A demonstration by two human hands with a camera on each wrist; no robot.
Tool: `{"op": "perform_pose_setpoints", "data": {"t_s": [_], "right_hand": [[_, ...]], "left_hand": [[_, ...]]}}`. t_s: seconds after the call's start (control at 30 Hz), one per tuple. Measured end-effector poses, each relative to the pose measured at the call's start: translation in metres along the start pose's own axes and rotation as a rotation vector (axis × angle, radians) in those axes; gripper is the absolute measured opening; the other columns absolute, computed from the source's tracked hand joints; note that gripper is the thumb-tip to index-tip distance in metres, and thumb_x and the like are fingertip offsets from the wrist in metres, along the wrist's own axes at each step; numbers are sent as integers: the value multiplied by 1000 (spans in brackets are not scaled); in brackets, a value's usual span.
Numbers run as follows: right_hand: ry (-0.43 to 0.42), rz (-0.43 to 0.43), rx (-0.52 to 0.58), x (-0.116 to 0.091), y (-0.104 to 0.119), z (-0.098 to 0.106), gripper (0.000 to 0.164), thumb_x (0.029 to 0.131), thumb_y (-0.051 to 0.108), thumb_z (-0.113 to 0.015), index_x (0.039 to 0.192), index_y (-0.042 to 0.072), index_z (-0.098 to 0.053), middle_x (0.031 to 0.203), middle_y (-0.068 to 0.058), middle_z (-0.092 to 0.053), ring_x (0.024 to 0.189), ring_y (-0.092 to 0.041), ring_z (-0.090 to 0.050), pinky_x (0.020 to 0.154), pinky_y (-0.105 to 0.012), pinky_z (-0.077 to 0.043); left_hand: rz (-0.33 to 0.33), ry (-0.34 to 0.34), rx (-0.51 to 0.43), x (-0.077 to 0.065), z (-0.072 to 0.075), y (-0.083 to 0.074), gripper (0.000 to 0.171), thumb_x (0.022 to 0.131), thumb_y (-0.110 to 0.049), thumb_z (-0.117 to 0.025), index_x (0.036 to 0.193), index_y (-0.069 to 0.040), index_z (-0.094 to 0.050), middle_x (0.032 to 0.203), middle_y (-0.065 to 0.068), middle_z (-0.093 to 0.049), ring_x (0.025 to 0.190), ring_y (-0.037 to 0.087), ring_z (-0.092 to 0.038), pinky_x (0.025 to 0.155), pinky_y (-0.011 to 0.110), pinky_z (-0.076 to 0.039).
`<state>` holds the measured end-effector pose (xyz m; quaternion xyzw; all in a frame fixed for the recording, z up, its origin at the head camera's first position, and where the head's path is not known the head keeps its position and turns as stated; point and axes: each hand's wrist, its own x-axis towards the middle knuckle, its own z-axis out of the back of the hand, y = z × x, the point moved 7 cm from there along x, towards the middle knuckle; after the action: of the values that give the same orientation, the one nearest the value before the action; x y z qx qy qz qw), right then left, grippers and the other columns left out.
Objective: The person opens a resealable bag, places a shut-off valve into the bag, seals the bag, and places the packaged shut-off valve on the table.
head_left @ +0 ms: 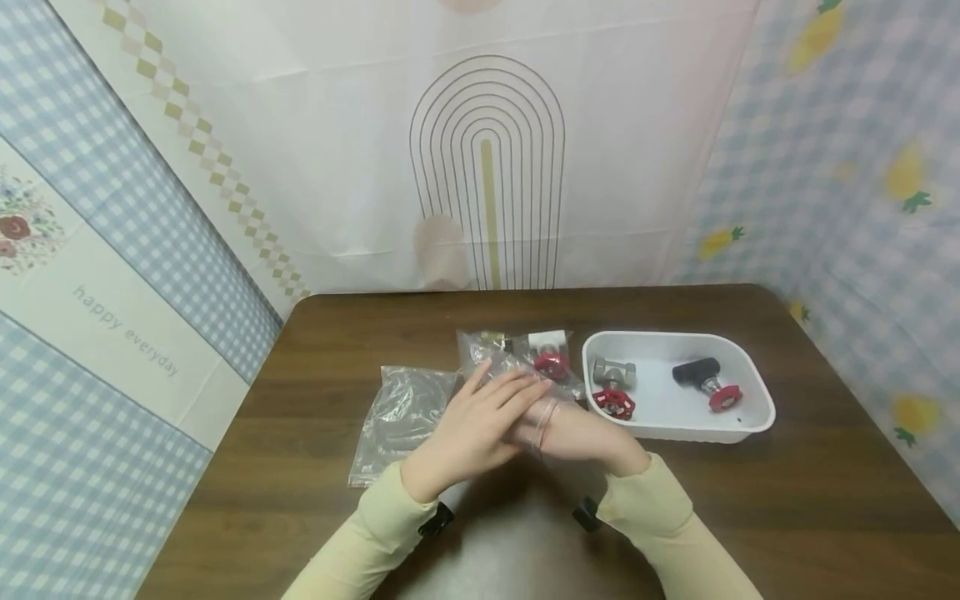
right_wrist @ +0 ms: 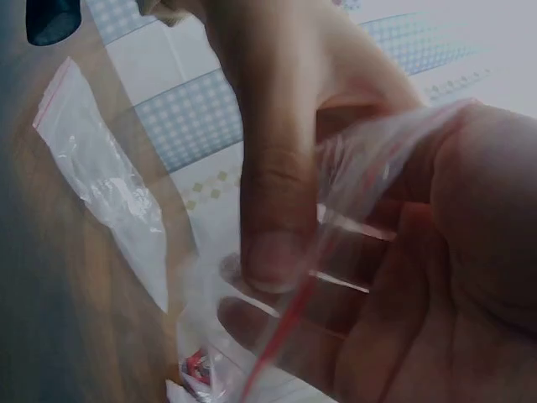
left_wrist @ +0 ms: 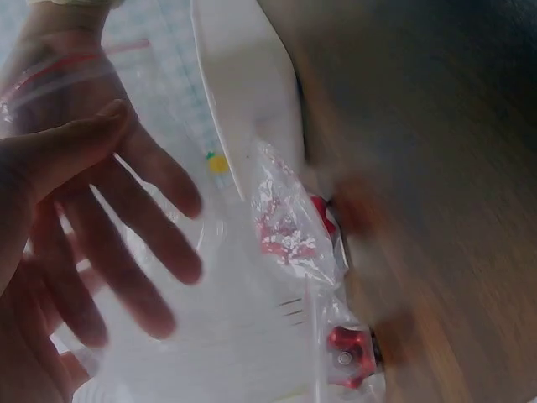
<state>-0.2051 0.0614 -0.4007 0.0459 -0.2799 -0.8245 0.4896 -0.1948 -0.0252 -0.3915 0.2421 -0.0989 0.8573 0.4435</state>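
Note:
My right hand [head_left: 573, 433] is inside a clear zip bag [left_wrist: 226, 327], its fingers spread and extended in the left wrist view. The red strip [right_wrist: 289, 323] of the bag's mouth lies around the right wrist. Across the back of that hand lies my left hand [head_left: 480, 417], holding the bag against it, with the left thumb [right_wrist: 277, 210] on the palm side. Just beyond both hands are bagged valves with red handwheels [head_left: 551, 360]. Another clear zip bag [head_left: 405, 417] lies flat on the table, left of the hands.
A white tray [head_left: 678, 432] stands to the right, holding a metal valve with a red handwheel [head_left: 615, 379] and a black-bodied valve [head_left: 708, 383]. The wooden table [head_left: 360, 321] ends at a curtain-like patterned cloth [head_left: 337, 167] behind, with more cloth at both sides.

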Motion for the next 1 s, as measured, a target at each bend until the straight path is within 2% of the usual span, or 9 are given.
{"op": "perform_pose_setpoints", "data": {"t_s": [0.13,0.2,0.3,0.37,0.43,0.5,0.73,0.87,1.0], "right_hand": [[-44,-135,274,0,-7,8,35,104,23,-56,136,11,-64,139,-5,-61,136,-22,-47,115,-41,-36],[-66,-155,287,-1,-6,13,32,104,26,-58,133,14,-66,113,-1,-70,111,-15,-63,101,-36,-49],[-129,-151,233,-5,-4,24,33,101,26,-63,132,14,-66,106,1,-71,99,-12,-66,92,-34,-53],[-178,-145,200,-8,-2,30,38,98,26,-68,134,12,-65,117,-2,-71,106,-16,-67,95,-38,-53],[-222,-138,191,-9,-1,35,45,95,25,-72,136,12,-63,137,-2,-63,128,-19,-57,107,-42,-46],[-267,-139,208,-10,-1,38,49,92,23,-76,137,10,-62,138,-4,-62,128,-22,-57,108,-46,-45],[-357,-183,206,-7,1,37,58,91,21,-77,143,6,-55,138,-10,-61,122,-28,-61,101,-48,-50],[-334,-202,213,-1,6,28,50,98,19,-67,143,5,-52,139,-13,-60,118,-28,-64,98,-44,-53],[-323,-189,184,1,8,23,19,100,8,-58,118,6,-66,107,-5,-71,91,-15,-66,81,-32,-57]], "left_hand": [[37,-1,-8,-2,1,9,71,73,-25,-86,137,-15,-56,131,1,-66,132,22,-54,120,54,-23],[65,2,-27,-4,2,15,65,76,-25,-85,134,-14,-58,129,2,-67,129,23,-56,119,54,-24],[117,14,-68,-6,5,26,64,77,-23,-85,135,-12,-58,130,5,-66,128,25,-57,118,55,-26],[148,15,-95,-7,7,32,68,77,-21,-86,137,-11,-56,131,8,-65,127,26,-57,117,57,-27],[175,0,-115,-8,11,37,76,75,-18,-87,142,-10,-52,134,9,-63,129,26,-56,117,58,-28],[186,-31,-128,-8,14,40,85,75,-19,-88,148,-10,-45,141,11,-58,133,27,-51,117,59,-26],[70,-188,-27,-3,19,19,103,77,-40,-85,156,-9,-27,161,12,-31,149,32,-26,114,69,-20],[25,-276,37,-1,21,11,103,72,-38,-88,152,-4,-32,153,13,-42,146,31,-33,115,67,-21],[-3,-286,-12,1,21,8,97,69,-33,-90,146,-2,-42,141,13,-55,139,30,-45,118,61,-20]]}}
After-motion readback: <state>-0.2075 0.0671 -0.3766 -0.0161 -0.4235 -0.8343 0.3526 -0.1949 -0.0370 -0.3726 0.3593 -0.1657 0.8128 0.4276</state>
